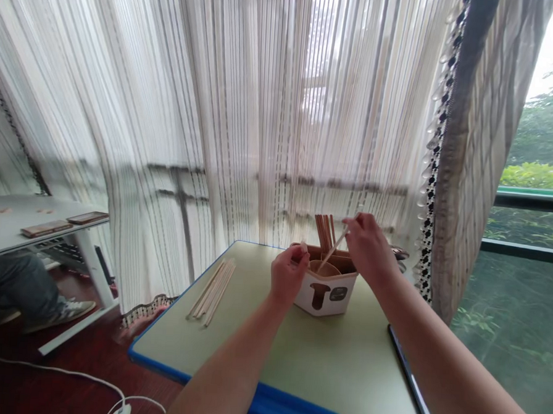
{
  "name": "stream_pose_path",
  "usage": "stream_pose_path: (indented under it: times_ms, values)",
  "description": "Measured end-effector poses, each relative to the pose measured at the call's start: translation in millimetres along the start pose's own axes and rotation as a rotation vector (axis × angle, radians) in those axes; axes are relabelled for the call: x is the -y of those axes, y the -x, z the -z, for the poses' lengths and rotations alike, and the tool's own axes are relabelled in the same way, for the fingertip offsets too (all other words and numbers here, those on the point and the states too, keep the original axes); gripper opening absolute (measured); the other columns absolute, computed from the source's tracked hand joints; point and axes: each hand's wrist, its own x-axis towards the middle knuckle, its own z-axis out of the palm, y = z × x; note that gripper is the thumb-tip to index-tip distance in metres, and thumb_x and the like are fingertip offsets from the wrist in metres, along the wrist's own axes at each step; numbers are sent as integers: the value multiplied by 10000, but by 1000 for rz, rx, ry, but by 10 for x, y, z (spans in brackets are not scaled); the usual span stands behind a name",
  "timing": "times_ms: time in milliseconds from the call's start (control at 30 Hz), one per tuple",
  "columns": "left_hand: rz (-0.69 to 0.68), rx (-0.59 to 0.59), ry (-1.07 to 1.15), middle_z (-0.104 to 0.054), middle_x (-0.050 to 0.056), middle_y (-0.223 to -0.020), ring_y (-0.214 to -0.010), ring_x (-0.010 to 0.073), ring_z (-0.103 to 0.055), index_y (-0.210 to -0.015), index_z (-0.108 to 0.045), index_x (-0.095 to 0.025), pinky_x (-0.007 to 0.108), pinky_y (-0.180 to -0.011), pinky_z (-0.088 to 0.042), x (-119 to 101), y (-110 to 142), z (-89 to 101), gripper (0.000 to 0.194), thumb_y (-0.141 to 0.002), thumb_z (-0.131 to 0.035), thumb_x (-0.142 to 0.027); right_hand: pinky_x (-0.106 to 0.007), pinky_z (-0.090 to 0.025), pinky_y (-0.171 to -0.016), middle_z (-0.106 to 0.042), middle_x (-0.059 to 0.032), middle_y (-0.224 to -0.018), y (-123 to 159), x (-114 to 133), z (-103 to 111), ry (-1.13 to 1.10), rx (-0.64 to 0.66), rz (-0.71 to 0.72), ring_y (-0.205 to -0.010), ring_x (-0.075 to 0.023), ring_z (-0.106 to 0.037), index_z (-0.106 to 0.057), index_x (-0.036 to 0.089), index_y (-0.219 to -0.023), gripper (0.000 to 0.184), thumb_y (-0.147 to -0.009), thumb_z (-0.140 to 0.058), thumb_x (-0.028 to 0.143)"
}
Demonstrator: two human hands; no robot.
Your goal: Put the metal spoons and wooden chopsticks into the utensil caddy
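My right hand is closed around the upper end of a thin pale stick. The stick slants down to the left, its lower end in a round brown cup inside a white cardboard box. At the box's left rim my left hand is pinched; a small pale bit shows at its fingertips, too small to name. Several brown sticks stand upright at the back of the box. Left of my left hand, a loose bundle of pale wooden sticks lies on the table.
The pale green table has a blue edge. A dark flat device lies along its right side, and a curtain hangs behind. At far left, a person's leg shows under a white table. A white cable crosses the floor.
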Motion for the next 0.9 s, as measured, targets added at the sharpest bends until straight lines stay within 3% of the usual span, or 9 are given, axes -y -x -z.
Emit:
stream_pose_path:
  times_ms: [100, 267, 433, 500, 633, 900]
  values:
    - [-8, -32, 50, -690, 38, -856, -789, 144, -636, -973, -633, -181, 269, -751, -495, -45, -13, 27, 267, -791, -590, -372, -383, -455, -755, -489, -158, -1040, -30, -27, 166, 21, -122, -115, -882, -257, -539, -596, 139, -1084, 295, -827, -471, 208]
    - [0, -19, 84, -691, 39, -811, -774, 150, -648, -940, -623, -173, 278, -744, -501, -75, -29, 52, 264, -783, -605, -385, -335, -430, -648, -572, -142, -959, 40, 22, 195, -6, -49, -225, -749, -229, -563, -592, 148, -1073, 300, -873, -392, 249]
    - [50, -26, 133, -696, 47, -823, -769, 156, -655, -1097, -552, -152, 299, -752, -512, -32, -23, 35, 412, -768, -624, -390, -323, -401, -628, -644, -135, -878, 36, -23, 151, -67, -121, -348, -722, -231, -579, -588, 146, -1035, 308, -880, -374, 304]
    - [41, 8, 108, -699, 52, -838, -777, 160, -657, -1084, -570, -157, 305, -760, -514, -13, -17, 21, 404, -764, -626, -399, -311, -389, -603, -657, -96, -759, 19, -28, 145, -156, -106, -404, -652, -212, -573, -590, 159, -1004, 322, -892, -357, 350]
    - [-11, 58, 8, -702, 50, -847, -788, 174, -652, -1012, -628, -187, 320, -775, -511, 11, -5, 0, 373, -739, -642, -439, -278, -367, -535, -597, -21, -555, 35, 47, 79, -451, 55, -450, -502, -160, -521, -603, 174, -909, 347, -887, -337, 396]
    - [-144, 57, -169, -692, 64, -863, -783, 204, -628, -1005, -634, -184, 354, -784, -489, -47, 51, 24, 504, -637, -699, -521, -252, -387, -526, -591, -5, -628, 207, 198, -149, -811, 115, -434, -558, -142, -510, -655, 183, -849, 341, -808, -485, 476]
